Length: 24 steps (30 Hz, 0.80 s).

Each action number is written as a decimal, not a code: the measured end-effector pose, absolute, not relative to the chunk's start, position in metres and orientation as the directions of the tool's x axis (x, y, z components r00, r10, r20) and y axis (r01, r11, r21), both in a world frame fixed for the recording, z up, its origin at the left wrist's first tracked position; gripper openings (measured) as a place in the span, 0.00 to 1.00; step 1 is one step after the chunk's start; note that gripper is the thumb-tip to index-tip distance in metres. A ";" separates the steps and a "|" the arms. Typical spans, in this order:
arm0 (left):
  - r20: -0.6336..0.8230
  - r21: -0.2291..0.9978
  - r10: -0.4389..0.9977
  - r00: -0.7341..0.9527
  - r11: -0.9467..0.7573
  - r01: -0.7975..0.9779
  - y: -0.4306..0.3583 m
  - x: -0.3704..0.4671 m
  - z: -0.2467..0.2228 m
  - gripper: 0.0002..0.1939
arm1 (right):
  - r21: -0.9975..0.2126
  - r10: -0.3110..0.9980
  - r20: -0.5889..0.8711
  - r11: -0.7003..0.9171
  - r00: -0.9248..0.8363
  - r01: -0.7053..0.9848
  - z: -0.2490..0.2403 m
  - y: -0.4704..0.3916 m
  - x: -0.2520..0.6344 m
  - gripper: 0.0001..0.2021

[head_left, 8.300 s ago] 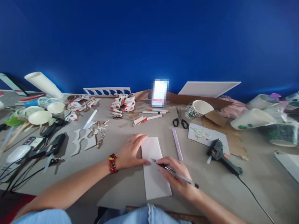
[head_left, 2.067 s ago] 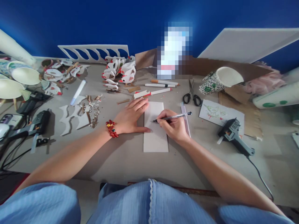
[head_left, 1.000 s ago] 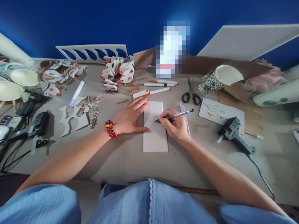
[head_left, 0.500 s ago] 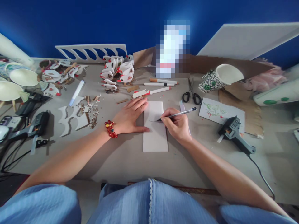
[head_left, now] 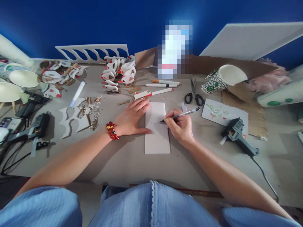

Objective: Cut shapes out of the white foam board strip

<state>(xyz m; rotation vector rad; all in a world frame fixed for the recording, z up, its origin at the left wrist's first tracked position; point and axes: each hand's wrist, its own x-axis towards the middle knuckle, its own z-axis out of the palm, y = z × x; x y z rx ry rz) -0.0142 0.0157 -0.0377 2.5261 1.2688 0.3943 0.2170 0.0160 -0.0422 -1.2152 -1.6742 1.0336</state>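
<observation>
Head camera, looking down past my sleeves: my right hand (head_left: 178, 126) pinches a black-and-clear pen (head_left: 183, 114) between thumb and fingers, its tip at the right end of a thin curved line (head_left: 155, 122) on a white board (head_left: 157, 142). That board lies flat on the table (head_left: 125, 157), just left of my pinch. My left hand (head_left: 131, 118) is spread palm-down across from the pen, thumb and fingertips over the board's left edge; a red beaded bracelet (head_left: 112, 130) circles that wrist. Partly beneath my right hand lies a pale purple stick (head_left: 184, 107) (only bits of it show, so I cannot tell its full shape). Beyond my pinch, slightly right, are black-handled scissors (head_left: 194, 94), blades pointing away from me. Farther right of the grip, a glue gun (head_left: 239, 135) rests partly on a sheet (head_left: 205, 114) bearing a green-and-red drawing. Past my left fingertips lies a red-and-white marker (head_left: 163, 91).
</observation>
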 end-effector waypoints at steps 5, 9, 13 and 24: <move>0.122 0.388 0.810 0.574 -0.571 0.723 0.016 -0.014 -0.038 0.54 | -0.936 0.972 0.184 0.218 -0.144 0.277 -0.045 0.017 0.218 0.07; 0.127 0.383 0.808 0.576 -0.575 0.723 0.016 -0.014 -0.039 0.54 | -0.943 0.972 0.192 0.220 -0.135 0.249 -0.047 0.017 0.220 0.07; 0.111 0.373 0.815 0.569 -0.564 0.736 0.016 -0.014 -0.038 0.55 | -0.946 0.967 0.166 0.211 -0.194 0.244 -0.046 0.016 0.220 0.07; 0.106 0.384 0.819 0.564 -0.557 0.736 0.016 -0.014 -0.039 0.56 | -0.954 0.978 0.172 0.194 -0.114 0.229 -0.045 0.016 0.219 0.06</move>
